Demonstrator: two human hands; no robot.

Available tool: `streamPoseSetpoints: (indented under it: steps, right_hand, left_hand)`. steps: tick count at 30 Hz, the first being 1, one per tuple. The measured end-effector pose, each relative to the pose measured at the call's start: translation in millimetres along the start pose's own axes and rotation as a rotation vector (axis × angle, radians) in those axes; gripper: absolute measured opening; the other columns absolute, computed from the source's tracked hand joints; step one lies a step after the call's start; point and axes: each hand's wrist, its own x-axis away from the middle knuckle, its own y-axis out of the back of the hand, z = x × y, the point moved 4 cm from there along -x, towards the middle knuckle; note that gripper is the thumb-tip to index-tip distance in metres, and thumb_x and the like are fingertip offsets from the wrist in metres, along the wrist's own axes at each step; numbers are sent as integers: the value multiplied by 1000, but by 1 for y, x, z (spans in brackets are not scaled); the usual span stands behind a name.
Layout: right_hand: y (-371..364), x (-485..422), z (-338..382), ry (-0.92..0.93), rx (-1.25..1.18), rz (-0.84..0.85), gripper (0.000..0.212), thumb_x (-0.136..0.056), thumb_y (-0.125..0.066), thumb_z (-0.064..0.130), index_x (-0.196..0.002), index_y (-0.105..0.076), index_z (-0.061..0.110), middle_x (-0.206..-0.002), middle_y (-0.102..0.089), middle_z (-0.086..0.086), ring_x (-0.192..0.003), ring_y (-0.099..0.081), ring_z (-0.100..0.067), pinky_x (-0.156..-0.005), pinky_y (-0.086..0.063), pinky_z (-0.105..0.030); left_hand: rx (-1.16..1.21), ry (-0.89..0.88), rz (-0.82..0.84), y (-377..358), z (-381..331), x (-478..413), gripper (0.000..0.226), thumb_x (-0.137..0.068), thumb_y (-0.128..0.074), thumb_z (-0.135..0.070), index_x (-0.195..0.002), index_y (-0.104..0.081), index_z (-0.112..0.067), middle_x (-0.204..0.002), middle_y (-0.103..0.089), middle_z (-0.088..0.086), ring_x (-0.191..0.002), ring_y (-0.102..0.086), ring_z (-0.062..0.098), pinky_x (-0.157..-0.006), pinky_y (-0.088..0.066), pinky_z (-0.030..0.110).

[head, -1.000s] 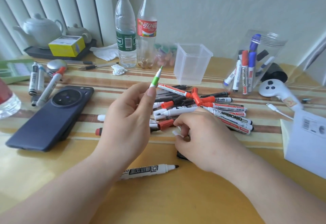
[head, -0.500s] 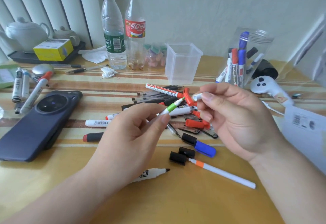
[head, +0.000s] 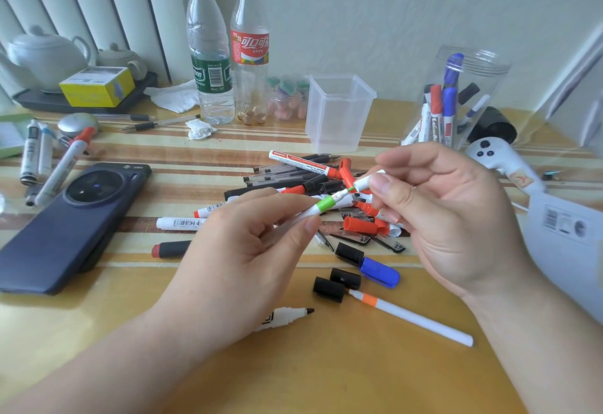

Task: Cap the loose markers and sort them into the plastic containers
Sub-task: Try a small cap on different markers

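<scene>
Table point(head: 359, 377): grn marker point(head: 323, 204) tip up-right

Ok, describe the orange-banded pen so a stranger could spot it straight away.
Find the pile of markers mid-table, then come nearer the person, past the blue cap. A slim white pen lies slanted on the table, nearer than the right hand. It alone has an orange band, beside a black cap at its tip.

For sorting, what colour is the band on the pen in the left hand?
Green; the pen shows best in the head view.
</scene>
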Motion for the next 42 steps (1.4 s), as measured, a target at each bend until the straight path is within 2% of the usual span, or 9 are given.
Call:
streamPoseSetpoints:
  steps: [6, 10, 14, 20, 27, 31, 37, 40, 42]
  right_hand:
    - [-10, 5, 2, 25, 140, 66, 14, -76, -77, 12, -89, -75, 10, -76, -76, -6, -65, -68, -12, -61, -53, -18]
    - [-13, 6, 1, -29, 54, 71, 27, -70, -79, 8, -96, -74, 7, -78, -75, -7, -70, -70, -13, -63, -54, -18]
    - [-12, 6, -1, -91, -47, 119, 24, -62, -89, 12, -82, -77, 8, -73, -72, -13, -60, -61, -18, -56, -48, -21]
    - [-16, 7, 0, -180, -75, 232, 10, -67, -79, 19, -72, -75, 11, -72, -63, -25, -57, -48, -22, -52, -41, -22]
    - [-16, 8, 0, -252, -47, 238, 12, -72, -84, 13, -70, -73, 9, -63, -64, -20, -54, -46, -24, -48, -40, -22]
    - [-19, 9, -7, -230, -70, 148, 8, -77, -75, 17, -71, -74, 11, -64, -66, -19, -54, -50, -23, -50, -42, -23]
    - [-24, 8, -19, -147, -81, 62, 4, -80, -77, 17, -77, -76, 14, -66, -66, -9, -56, -56, -14, -58, -45, -24]
    - [-18, 4, -27, -139, -75, 20, 8, -85, -76, 18, -83, -75, 10, -69, -66, -8, -62, -54, -19, -60, -45, -24]
    - [-12, 1, -30, -111, -49, -22, 12, -87, -71, 21, -87, -74, 10, -70, -65, -9, -65, -51, -25, -60, -44, -26]
  left_hand:
    - [-13, -34, 23, -2, 0, 0, 15, -96, -64, -30, -104, -76, -32, -70, -51, -19, -69, -53, 3, -61, -33, 8]
    - [8, -69, 38, -1, -3, -1, 16, -97, -63, -28, -106, -76, -32, -70, -51, -13, -70, -54, 5, -64, -34, 7]
    - [39, -97, 50, 0, -5, 0, 16, -98, -62, -28, -103, -76, -28, -71, -54, -6, -70, -55, 12, -63, -37, 15]
    - [-36, -170, 49, 2, -9, 2, 15, -98, -61, -23, -96, -75, -24, -69, -52, -8, -70, -56, 15, -60, -39, 19]
    - [-203, -272, -48, 2, -15, 3, 17, -98, -62, -18, -105, -77, -16, -74, -50, -6, -67, -51, 12, -59, -42, 23]
    - [-149, -228, -52, -2, -11, 2, 17, -99, -61, -20, -107, -76, -20, -75, -52, -9, -71, -53, 11, -63, -42, 19]
    - [-128, -152, -17, -13, -4, -13, 18, -103, -57, -27, -111, -73, -26, -82, -60, -4, -81, -58, 15, -69, -46, 26]
    - [-158, -48, 16, -13, 7, -14, 31, -104, -49, -41, -129, -65, -32, -94, -59, -13, -93, -57, 9, -76, -46, 23]
    - [-143, 20, -2, -9, 12, -14, 30, -105, -45, -43, -128, -62, -34, -95, -57, -17, -94, -55, 3, -78, -45, 21]
